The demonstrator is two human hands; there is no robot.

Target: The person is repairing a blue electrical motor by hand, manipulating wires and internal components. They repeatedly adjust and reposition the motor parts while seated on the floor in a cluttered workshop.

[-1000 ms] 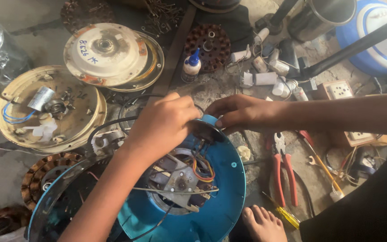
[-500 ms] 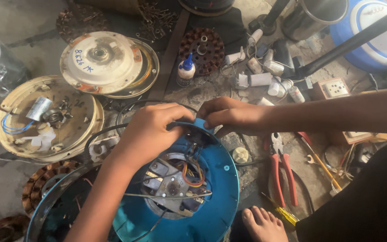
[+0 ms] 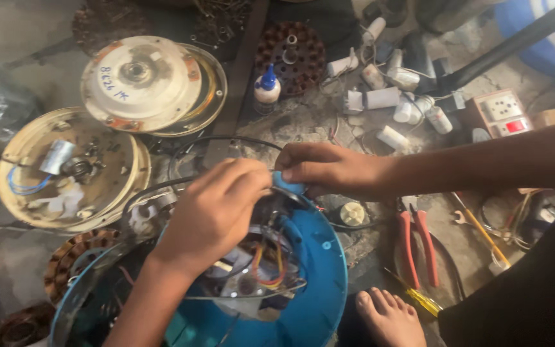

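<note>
- A small white glue bottle with a blue cap stands upright on the floor, between a cream round cover with blue handwriting and a brown wound stator.
- White cylinder capacitors lie scattered right of the stator; a switch box with a red rocker sits beyond them.
- Left, an open cream fan housing shows a silver capacitor and blue wires.
- Red-handled pliers and a yellow screwdriver lie on the gritty grey floor, near a bare foot.
- The blue fan shell sits low in the middle, motor and coloured wires showing inside.
- The left hand pinches at the shell's top rim, its grip narrow; what it nips is hidden.
- The right hand holds a blue knob on that rim, fingers closed on it.
- Since a second ago, both hands have stayed at the rim, and the view has drifted slightly.
</note>
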